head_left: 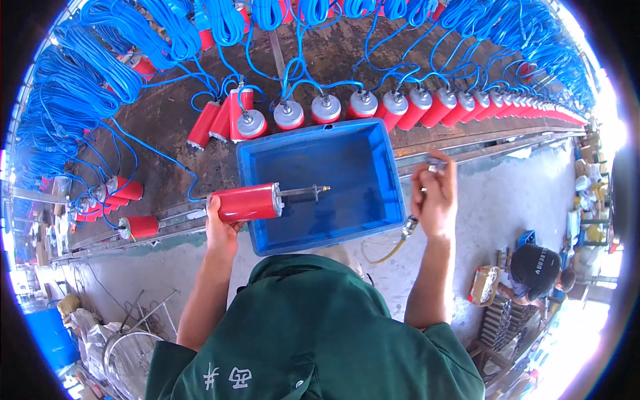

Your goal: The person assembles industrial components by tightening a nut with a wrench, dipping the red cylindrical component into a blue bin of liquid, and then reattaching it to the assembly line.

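My left hand (222, 230) is closed round one end of a red cylinder (248, 203) with metal end caps, held sideways over a blue plastic tub (320, 241). From the cylinder's right end sticks a thin metal rod (299, 192) with a small crosspiece and a brass-coloured tip. A blue cable runs toward the cylinder's left end. To the right of the tub, my right hand (435, 200) is curled round a metal hose fitting (437, 163). Below that hand a metal coupling (409, 228) leads into a yellow hose (390, 253). The tub's inside looks dark, perhaps with liquid.
A long row of upright red cylinders (437, 108) with blue cables lines the dark bench (180, 133). Coiled blue cables (120, 67) lie behind. More red cylinders (123, 190) stand at left. Another person (535, 270) works at lower right beside a box (485, 287).
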`<action>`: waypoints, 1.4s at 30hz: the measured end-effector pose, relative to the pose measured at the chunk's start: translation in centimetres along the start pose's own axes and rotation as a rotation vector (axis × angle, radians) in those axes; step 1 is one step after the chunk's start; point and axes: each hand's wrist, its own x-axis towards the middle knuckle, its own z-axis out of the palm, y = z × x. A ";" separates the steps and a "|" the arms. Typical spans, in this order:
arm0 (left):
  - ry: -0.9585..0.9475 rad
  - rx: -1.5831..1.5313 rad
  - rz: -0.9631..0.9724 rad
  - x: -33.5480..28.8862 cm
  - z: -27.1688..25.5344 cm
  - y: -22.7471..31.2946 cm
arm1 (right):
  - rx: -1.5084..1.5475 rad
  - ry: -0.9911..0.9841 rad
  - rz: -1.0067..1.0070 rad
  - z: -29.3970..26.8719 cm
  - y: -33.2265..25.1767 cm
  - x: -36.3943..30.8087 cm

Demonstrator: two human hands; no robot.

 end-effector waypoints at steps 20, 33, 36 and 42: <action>-0.013 -0.029 0.019 -0.7 -0.3 -0.1 | 0.203 -0.314 0.519 11.1 8.1 1.1; 0.009 -0.039 0.007 -0.3 -0.3 -0.4 | 0.162 -0.282 0.466 11.6 8.5 1.1; 0.035 -0.032 0.003 -0.4 -0.3 -0.5 | 0.143 -0.295 0.458 11.6 8.9 1.2; 0.008 -0.050 -0.022 -0.3 -0.2 -0.3 | 0.108 -0.307 0.462 12.3 8.5 1.6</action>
